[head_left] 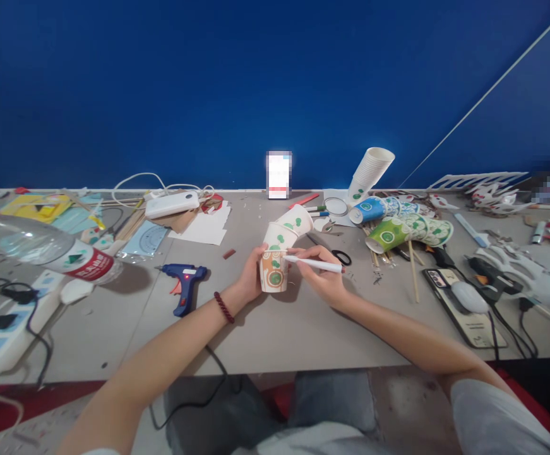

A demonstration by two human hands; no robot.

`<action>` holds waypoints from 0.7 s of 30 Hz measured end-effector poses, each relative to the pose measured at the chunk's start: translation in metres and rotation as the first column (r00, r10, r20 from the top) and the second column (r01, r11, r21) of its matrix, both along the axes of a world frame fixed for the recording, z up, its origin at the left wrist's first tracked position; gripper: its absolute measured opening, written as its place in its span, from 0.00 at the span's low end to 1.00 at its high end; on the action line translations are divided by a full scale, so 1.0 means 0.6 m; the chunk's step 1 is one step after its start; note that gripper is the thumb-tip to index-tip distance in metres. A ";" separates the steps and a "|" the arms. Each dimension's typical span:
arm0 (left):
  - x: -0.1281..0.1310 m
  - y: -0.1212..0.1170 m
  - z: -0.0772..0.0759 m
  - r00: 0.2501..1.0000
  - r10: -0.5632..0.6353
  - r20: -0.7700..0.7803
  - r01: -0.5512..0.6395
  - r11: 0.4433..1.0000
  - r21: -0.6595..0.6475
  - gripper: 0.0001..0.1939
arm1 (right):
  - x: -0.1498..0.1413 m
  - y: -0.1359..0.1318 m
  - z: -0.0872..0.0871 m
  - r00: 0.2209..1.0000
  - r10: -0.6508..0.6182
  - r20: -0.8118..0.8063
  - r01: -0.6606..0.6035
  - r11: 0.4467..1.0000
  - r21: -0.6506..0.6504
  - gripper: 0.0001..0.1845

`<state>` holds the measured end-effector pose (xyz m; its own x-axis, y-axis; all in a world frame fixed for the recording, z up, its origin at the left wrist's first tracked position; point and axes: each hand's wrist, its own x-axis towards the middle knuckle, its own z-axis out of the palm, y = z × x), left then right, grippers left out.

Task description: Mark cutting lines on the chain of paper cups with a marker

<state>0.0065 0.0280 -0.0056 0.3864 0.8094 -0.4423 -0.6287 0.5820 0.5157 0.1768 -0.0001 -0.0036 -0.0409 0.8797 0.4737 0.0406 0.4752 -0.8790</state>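
My left hand (252, 275) grips a bent chain of paper cups (275, 273) from the left side. The lowest cup carries orange print with a round green mark; the white cups above it, with green spots, tilt to the upper right. In my right hand (322, 278) is a white marker (319, 264), its tip at the side of the orange cup. Whether the tip touches the cup I cannot tell. A blue glue gun (187, 284) lies left of my left hand. Black-handled scissors (341, 256) rest just beyond my right hand.
At the back right stand a leaning stack of white cups (369, 174) and joined blue cups (374, 208) and green cups (393, 234). Farther right lies a phone (480, 332) under a white mouse (470, 297). A water bottle (52, 249) and power strip (16, 338) occupy the left.
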 end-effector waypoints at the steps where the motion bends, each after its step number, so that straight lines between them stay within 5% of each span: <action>1: 0.000 0.000 0.001 1.000 0.004 -0.005 -0.004 1.000 -0.002 0.16 | 0.000 0.000 0.000 1.000 -0.006 0.003 0.006 1.000 -0.006 0.06; 21: -0.001 0.002 -0.001 0.999 0.017 -0.050 -0.015 0.999 0.047 0.16 | -0.002 -0.003 0.015 0.998 0.065 0.025 -0.064 0.997 -0.034 0.09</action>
